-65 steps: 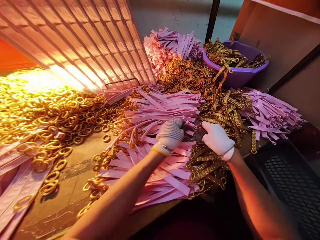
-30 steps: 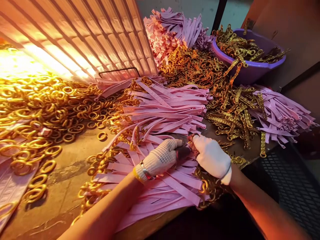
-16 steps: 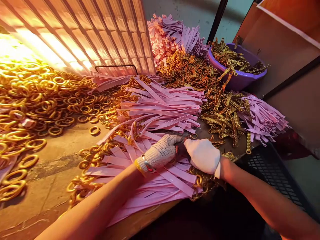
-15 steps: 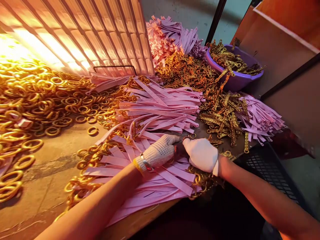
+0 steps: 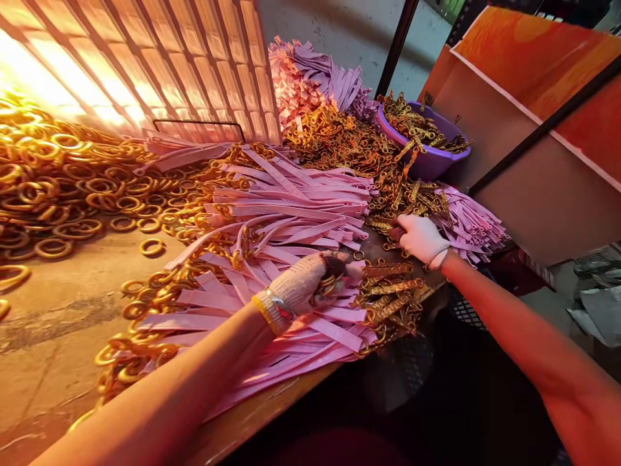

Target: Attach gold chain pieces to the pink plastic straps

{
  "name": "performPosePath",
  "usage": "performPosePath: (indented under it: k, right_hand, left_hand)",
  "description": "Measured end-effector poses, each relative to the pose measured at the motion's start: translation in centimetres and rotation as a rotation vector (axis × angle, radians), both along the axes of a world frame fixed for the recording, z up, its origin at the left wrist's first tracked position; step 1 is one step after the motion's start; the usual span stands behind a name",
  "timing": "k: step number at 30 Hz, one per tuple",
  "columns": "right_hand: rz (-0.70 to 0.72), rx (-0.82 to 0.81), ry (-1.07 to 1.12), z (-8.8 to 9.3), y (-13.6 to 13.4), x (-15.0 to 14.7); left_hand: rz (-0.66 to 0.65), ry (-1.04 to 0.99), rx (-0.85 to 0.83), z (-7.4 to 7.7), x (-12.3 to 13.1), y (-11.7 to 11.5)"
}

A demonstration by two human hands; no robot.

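Observation:
My left hand (image 5: 303, 285), in a dotted knit glove with dark fingertips, is closed around gold metal rings (image 5: 328, 285). It rests over a spread of pink straps (image 5: 295, 356) with gold rings at their left ends. Out to the right, my right hand (image 5: 422, 238), in a white glove, is closed at the edge of a pile of gold braided metal links (image 5: 420, 197). Its fingertips touch the pile; what they pinch is hidden. Between the hands and nearer to me lie more gold braided links (image 5: 391, 291), joined to the right ends of the straps.
Loose gold rings (image 5: 87, 188) heap at the left under bright light, before a ribbed panel (image 5: 204, 71). A purple basin (image 5: 429, 162) of gold links stands at the back right, near more pink straps (image 5: 475, 223). The table edge (image 5: 272, 414) runs along the front.
My hands were together over the straps; my right hand has moved away, right and farther back, to the gold links. My left hand has stayed over the straps. The view has turned rightward.

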State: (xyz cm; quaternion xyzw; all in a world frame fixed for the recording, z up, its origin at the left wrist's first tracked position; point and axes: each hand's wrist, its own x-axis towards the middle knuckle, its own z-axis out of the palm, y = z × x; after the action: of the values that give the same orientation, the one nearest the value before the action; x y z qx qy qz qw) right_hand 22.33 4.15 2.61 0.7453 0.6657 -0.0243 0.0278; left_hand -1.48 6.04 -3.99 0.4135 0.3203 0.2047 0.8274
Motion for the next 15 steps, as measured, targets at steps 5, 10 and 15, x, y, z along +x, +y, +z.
performPosePath:
  k: [5,10,15]
  right_hand:
    - [-0.056,0.021,-0.307,-2.7,2.4,4.9]
    - [-0.022,0.074,-0.216,-3.3,3.0,5.7]
    - [0.207,0.179,0.547,-2.4,1.1,1.4]
  left_hand:
    - [-0.04,-0.072,-0.343,0.4,0.3,-0.5]
    - [0.07,-0.122,-0.377,-0.8,0.1,0.2]
    - [0.047,-0.126,-0.33,-0.7,-0.1,0.0]
